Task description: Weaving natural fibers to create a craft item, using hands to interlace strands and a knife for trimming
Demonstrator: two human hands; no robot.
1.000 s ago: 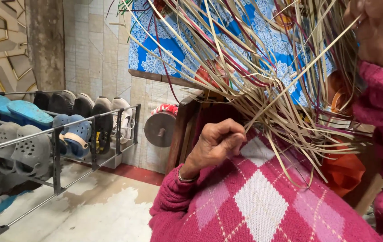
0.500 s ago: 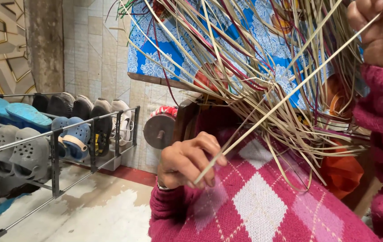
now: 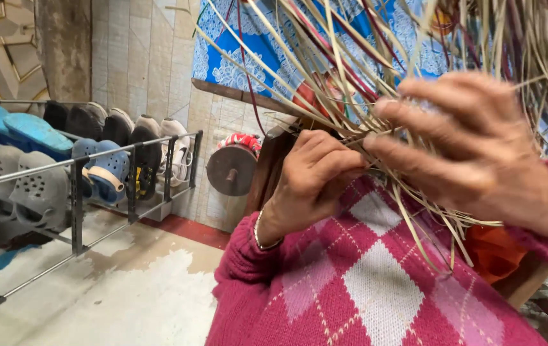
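A large loose tangle of thin tan and reddish straw strips (image 3: 376, 70) fans out close in front of me. My left hand (image 3: 309, 182), in a pink and white diamond-pattern sleeve (image 3: 351, 282), is closed on several strips near where they bunch together. My right hand (image 3: 472, 150) reaches across just to the right of it, fingers spread and curled against the same bunch of strips. The ends of the strips hang down over my sleeve. Whether the right hand grips a strip is hidden by its fingers.
A dark metal shoe rack (image 3: 75, 186) holding several blue, grey and black clogs and sandals stands at the left. A blue and white patterned cloth (image 3: 248, 57) hangs behind the straw. A round metal disc (image 3: 230, 170) sits by the tiled wall. An orange object (image 3: 495, 250) lies under my right arm.
My left hand rose from pulling one long strip downward back up to the bunch. My right hand came down from the top right corner to beside the left hand.
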